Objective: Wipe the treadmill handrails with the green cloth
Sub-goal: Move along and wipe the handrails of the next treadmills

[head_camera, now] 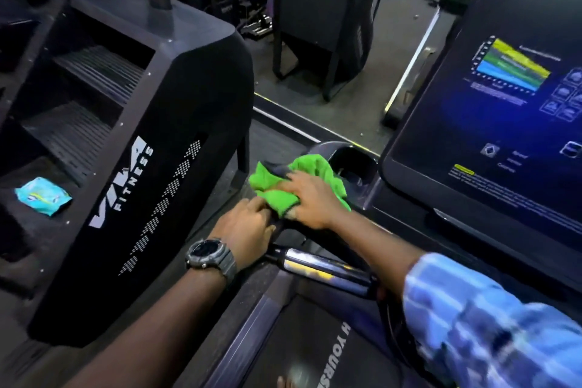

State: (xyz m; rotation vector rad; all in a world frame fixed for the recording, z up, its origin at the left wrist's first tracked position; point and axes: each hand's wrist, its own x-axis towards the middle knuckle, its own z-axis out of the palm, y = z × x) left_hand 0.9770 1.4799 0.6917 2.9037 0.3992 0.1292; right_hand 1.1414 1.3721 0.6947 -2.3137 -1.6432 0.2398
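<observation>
The green cloth (pixel 302 179) lies bunched on the left side of the treadmill console, just left of a cup holder (pixel 352 164). My right hand (pixel 311 198) lies on top of the cloth with fingers spread, pressing it down. My left hand (pixel 248 230), with a dark watch on the wrist, curls around the dark handrail end right below the cloth. A chrome section of the handrail (pixel 321 268) runs toward me under my right forearm.
A black stair-climber machine (pixel 151 173) with "FITNESS" lettering stands close on the left, a light-blue packet (pixel 42 195) on its step. The lit treadmill screen (pixel 510 110) fills the right. The treadmill belt (pixel 318 350) lies below. More gym machines stand behind.
</observation>
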